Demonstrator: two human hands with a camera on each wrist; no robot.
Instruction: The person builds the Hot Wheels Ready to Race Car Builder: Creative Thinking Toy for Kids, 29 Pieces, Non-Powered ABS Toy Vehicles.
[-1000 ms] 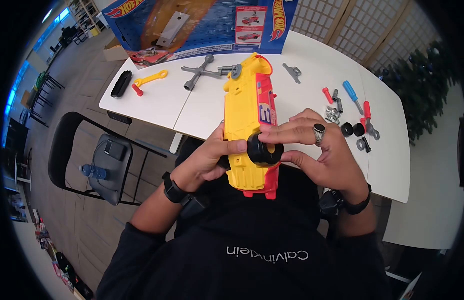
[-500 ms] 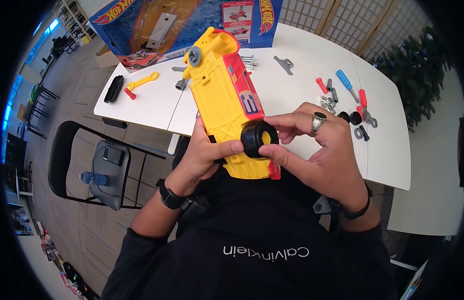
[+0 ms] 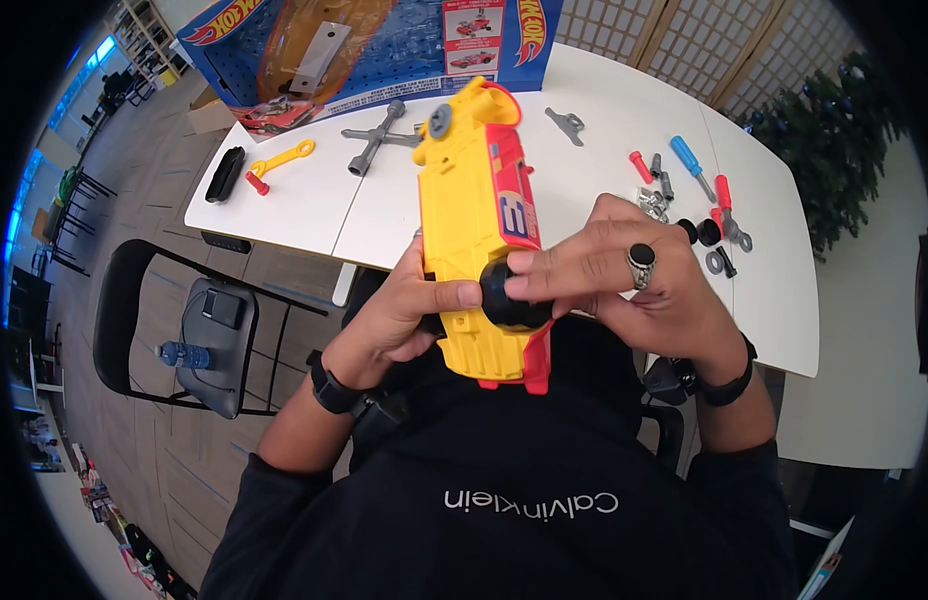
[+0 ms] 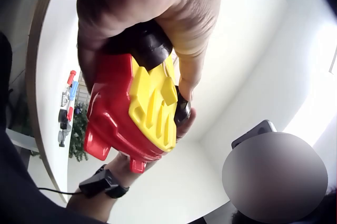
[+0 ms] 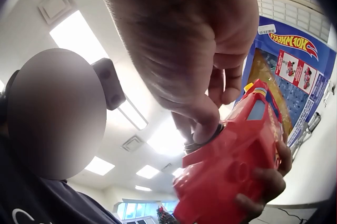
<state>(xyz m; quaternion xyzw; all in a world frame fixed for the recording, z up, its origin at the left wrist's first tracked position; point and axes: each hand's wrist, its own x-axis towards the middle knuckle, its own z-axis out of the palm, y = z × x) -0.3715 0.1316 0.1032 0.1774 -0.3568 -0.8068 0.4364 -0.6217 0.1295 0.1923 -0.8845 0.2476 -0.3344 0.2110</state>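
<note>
Your left grip point(image 3: 396, 318) clamps the toy car point(image 3: 459, 210), right grip point(image 3: 649, 285) pinches its seemingly mounted wheel point(image 3: 498, 304); loose parts point(image 3: 708, 232) toward two o'clock appear unfitted.

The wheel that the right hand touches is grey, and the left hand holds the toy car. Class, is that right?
Not grey: in the head view, the wheel that the right hand touches is black. The left hand does hold the toy car.

On the flat white table point(image 3: 604, 110), a yellow plastic wrench point(image 3: 282, 160) lies between a long black plastic piece point(image 3: 225, 175) and a grey cross-shaped plastic wrench point(image 3: 381, 139), before a blue cardboard box point(image 3: 529, 75); right lies a blue-handled screwdriver point(image 3: 684, 153).
</note>
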